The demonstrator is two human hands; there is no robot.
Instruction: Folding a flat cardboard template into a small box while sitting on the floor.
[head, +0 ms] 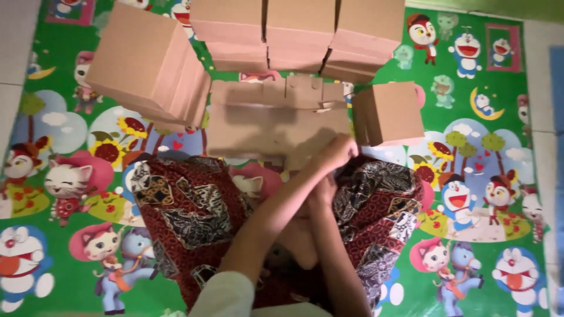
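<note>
Setting: a person seated on a cartoon-print floor mat (70,235), patterned red and black cloth (194,217) over the legs, seen from above.
Thing in hand: flat unfolded cardboard blank (264,126), lying on the mat just ahead of the knees, its tabbed edge pointing away from the person.
Left hand (336,151): rests on the near right corner of the blank; fingers curled down onto the cardboard edge, though how firmly they pinch it cannot be told.
Right hand (322,191): just below the left, tucked close under its wrist; fingers blurred and partly hidden, so whether they are apart or together cannot be told.
Nearby, right: one folded box (390,111), standing just beside the blank.
Nearby, left: tilted stack of folded boxes (150,61), leaning toward the blank.
Nearby, far side: row of stacked boxes (299,32) along the top of the mat.
Risk, judged: the leaning stack looks liable to slide onto the blank if nudged; a one-corner hold could crease or tear the cardboard off its score lines.
</note>
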